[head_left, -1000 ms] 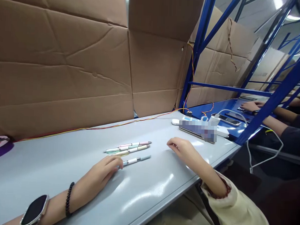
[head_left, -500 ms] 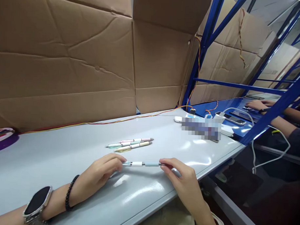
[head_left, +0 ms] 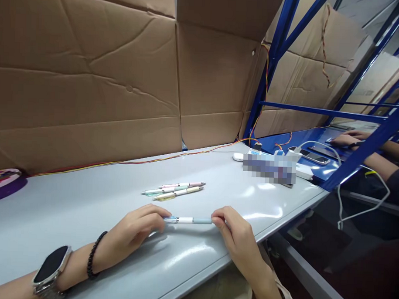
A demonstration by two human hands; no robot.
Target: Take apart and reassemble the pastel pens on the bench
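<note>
A blue-and-white click pen is held level between my two hands, just over the table. My left hand pinches its clip end, and the fingers of my right hand close around the other end, hiding the tip. Behind it lie three similar pens side by side: a pink one, a green one and a yellow one.
A cardboard wall stands along the back, with a thin cable at its foot. A blurred item and a white charger lie by the blue frame. Another person's hands are at the far right.
My right fingers have moved slightly and now cover the pen's metal tip. My left hand keeps its grip, and the loose pens have not moved on the table.
</note>
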